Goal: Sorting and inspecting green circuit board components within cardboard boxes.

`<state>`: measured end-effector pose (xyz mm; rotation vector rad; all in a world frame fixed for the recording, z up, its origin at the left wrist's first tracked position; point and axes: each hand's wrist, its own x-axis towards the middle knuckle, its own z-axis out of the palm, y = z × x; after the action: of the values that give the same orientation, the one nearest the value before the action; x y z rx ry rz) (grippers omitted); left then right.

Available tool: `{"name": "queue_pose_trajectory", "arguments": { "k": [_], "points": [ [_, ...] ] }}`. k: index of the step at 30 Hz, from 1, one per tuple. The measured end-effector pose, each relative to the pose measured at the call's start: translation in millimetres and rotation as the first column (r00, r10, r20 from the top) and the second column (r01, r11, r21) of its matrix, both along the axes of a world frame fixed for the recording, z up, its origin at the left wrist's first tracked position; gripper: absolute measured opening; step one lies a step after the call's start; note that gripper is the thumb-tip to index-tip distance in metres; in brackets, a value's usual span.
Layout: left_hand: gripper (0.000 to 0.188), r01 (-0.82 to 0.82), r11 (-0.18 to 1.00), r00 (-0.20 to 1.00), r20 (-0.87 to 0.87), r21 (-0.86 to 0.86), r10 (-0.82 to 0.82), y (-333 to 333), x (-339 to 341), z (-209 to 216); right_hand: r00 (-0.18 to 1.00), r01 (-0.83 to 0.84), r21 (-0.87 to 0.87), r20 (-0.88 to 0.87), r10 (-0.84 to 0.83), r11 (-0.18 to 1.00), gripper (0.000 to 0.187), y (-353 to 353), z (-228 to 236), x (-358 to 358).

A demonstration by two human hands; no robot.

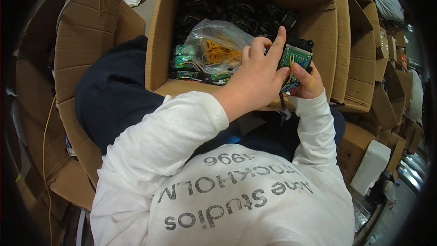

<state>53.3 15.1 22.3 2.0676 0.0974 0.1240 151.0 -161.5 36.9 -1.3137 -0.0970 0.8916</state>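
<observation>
My right hand (pixel 309 82) grips a black module with a green circuit board (pixel 297 57) on its face, thumb against the board's lower right. A thin yellow rubber band (pixel 311 82) lies around a digit of that hand. My left hand (pixel 259 66) is at the module's left side, with its thumb at the loose wires (pixel 289 84) and its index finger stretched up. The other left fingers are curled, and their tips are partly hidden. To the left, a clear plastic bag (pixel 200 34) holds a tangle of yellow rubber bands (pixel 218 52).
An open cardboard box (pixel 159 41) stands before me, with many dark modules (pixel 214 9) and several green boards (pixel 186 61) inside. More cardboard cartons (pixel 359 64) stand on the right, and a tall one (pixel 86 32) on the left. A white foam block (pixel 371 166) leans at lower right.
</observation>
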Motion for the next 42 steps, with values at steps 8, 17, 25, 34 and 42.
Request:
{"name": "queue_pose_trajectory", "arguments": {
  "k": [8, 17, 25, 34, 42],
  "points": [
    [0.074, -0.077, 0.886, 0.993, -0.113, -0.457, 0.028, -14.3, 11.6, -19.9, 0.982, 0.174, 0.318, -0.129, -0.139, 0.932, 0.062, 26.8, -20.9, 0.8],
    [0.053, -0.115, 0.655, 0.93, -0.312, -0.747, -0.193, -9.4, 10.5, -5.3, 0.986, 0.099, 0.235, 0.11, -0.128, 0.967, 0.064, 21.4, -30.5, 8.0],
    [0.049, 0.295, 0.889, 0.912, -0.175, -0.349, -0.371, 22.3, 23.9, 19.3, 0.837, -0.216, 0.153, 0.538, 0.102, 0.964, 0.084, -45.9, -1.1, 69.7],
    [0.042, 0.544, 0.78, 0.834, -0.301, 0.307, -0.463, 19.3, 0.1, 5.2, 0.098, -0.18, -0.635, 0.748, 0.656, 0.751, 0.053, 4.5, 20.8, 11.7],
    [0.04, 0.524, 0.85, 0.851, 0.013, 0.055, -0.525, 30.1, -2.4, 32.9, 0.924, -0.022, -0.191, 0.372, 0.093, 0.981, 0.062, -34.1, -4.5, 69.5]
  ]
}}
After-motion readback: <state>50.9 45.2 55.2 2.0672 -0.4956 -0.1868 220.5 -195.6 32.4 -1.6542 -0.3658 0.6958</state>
